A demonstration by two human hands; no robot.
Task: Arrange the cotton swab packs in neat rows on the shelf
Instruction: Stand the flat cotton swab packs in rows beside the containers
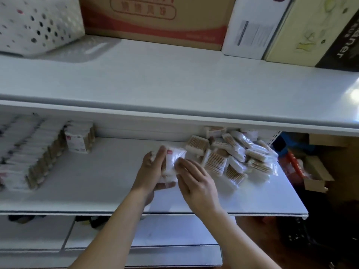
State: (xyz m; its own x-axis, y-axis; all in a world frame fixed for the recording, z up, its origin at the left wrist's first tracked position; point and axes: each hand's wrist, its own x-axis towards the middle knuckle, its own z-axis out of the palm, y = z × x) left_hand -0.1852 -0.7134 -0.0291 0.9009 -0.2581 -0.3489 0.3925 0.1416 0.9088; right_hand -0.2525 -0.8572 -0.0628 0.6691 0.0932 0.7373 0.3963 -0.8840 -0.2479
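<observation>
On the middle shelf [97,183], rows of cotton swab packs [29,158] stand lined up at the left, ending in an upright pack [78,139]. A loose heap of packs [231,158] lies at the right. My left hand [153,169] grips a small stack of packs [172,162] above the shelf's middle, fingers curled over its left side and thumb under it. My right hand [196,181] has its fingers laid fairly straight against the stack's right side.
The upper shelf [174,84] overhangs the work area and carries a perforated white basket [37,24], a red-and-brown carton [155,20] and other boxes [291,30]. An open cardboard box [316,175] sits on the floor at right. A lower shelf [136,239] lies beneath.
</observation>
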